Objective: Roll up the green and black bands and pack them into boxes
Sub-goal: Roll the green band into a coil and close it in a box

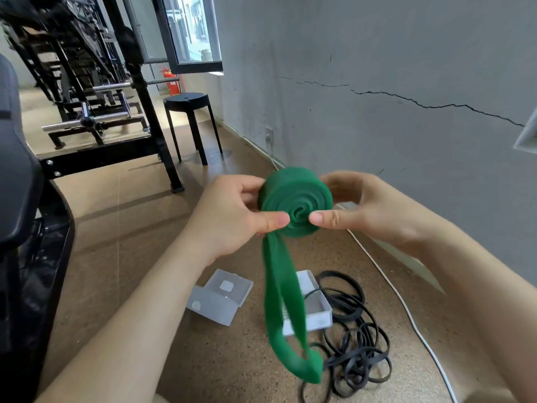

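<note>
A: A gym corner: speckled brown floor (130,228), cracked grey wall (392,126), a black stool (187,112) and a weight rack (110,91) behind. Where's the grip?

B: Start at the fingers (270,221). The left hand (229,219) has its thumb pressed on the near face of the green band (293,196), which is wound into a roll, with the other fingers curled behind it. The right hand (372,207) mirrors that, thumb just beside the coil's centre. Both grasp the roll, held in the air before the wall.

A: And the unrolled part?

B: A doubled tail hangs from the roll's underside, looped at its end, above the floor.

A: How will it handle?

B: Light, soft and rubbery, I'd judge, and springy enough to unwind if released. Best held across the flat faces, thumbs near the core, one finger pinning the outer layer.

A: Further out?

B: On the floor below lie a clear plastic box (220,298) and an open white box (316,312). The black band (360,344) lies in a loose tangle beside the white box, one strand across it. A white cable (406,312) runs along the wall.
</note>
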Demonstrator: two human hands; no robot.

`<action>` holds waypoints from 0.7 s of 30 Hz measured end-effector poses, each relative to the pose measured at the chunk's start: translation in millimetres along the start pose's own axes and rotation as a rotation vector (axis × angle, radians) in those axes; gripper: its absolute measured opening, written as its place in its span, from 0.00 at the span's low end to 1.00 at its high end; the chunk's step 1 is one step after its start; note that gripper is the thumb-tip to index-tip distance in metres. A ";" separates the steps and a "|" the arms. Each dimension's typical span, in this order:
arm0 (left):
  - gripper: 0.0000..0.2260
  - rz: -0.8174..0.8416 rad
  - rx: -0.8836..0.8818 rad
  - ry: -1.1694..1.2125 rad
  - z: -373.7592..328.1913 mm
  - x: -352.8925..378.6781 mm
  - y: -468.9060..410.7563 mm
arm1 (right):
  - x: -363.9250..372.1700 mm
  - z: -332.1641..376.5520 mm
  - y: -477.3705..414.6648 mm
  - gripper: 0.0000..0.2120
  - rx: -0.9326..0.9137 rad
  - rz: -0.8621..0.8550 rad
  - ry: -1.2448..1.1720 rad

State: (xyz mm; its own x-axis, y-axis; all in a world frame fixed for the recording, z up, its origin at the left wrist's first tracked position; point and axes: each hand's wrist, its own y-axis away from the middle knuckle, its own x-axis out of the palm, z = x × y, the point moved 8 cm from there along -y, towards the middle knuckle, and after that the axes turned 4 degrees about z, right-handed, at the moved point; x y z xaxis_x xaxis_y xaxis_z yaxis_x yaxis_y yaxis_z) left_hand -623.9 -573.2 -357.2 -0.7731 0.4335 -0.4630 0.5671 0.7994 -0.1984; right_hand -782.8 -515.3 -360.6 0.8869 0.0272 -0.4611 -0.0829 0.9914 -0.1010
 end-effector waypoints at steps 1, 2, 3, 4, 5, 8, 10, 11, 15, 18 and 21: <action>0.13 0.042 0.007 -0.141 -0.9 4.1 0.1 | -2.2 7.5 1.1 0.25 -0.046 -0.015 0.149; 0.13 0.087 0.011 -0.282 -1.5 10.5 0.1 | 1.0 13.8 1.6 0.26 -0.074 -0.013 0.329; 0.13 0.120 0.015 -0.419 -2.1 17.0 0.4 | 8.7 18.3 1.2 0.25 -0.092 0.004 0.504; 0.13 0.144 0.018 -0.540 -3.2 23.0 1.0 | 18.9 19.8 0.8 0.23 -0.100 0.037 0.648; 0.13 0.161 0.016 -0.638 -4.1 27.7 1.7 | 28.8 18.7 0.5 0.20 -0.096 0.072 0.747; 0.15 0.147 0.000 -0.698 -3.8 28.1 2.1 | 33.7 12.3 0.0 0.15 -0.048 0.072 0.793; 0.18 0.100 -0.047 -0.483 0.2 18.7 1.9 | 22.5 9.1 -1.1 0.15 -0.056 0.001 0.704; 0.18 0.078 -0.063 -0.348 2.3 14.0 1.4 | 17.1 6.9 -2.2 0.15 -0.060 -0.029 0.612; 0.17 0.057 -0.048 -0.038 5.5 3.8 -0.7 | 10.9 -3.9 -5.6 0.14 -0.037 -0.059 0.237; 0.18 0.081 -0.052 -0.009 10.7 3.4 -1.0 | 7.8 -6.3 -5.8 0.13 -0.026 -0.093 0.103; 0.18 0.075 -0.060 0.067 13.2 4.4 -1.1 | 4.9 -6.8 -6.0 0.12 -0.031 -0.113 -0.018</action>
State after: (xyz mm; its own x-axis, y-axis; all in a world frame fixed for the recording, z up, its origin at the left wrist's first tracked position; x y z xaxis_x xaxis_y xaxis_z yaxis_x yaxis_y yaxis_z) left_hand -624.2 -577.7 -370.3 -0.7478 0.5179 -0.4153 0.6072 0.7866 -0.1124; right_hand -781.1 -522.0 -368.2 0.8995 -0.0822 -0.4290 0.0048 0.9839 -0.1787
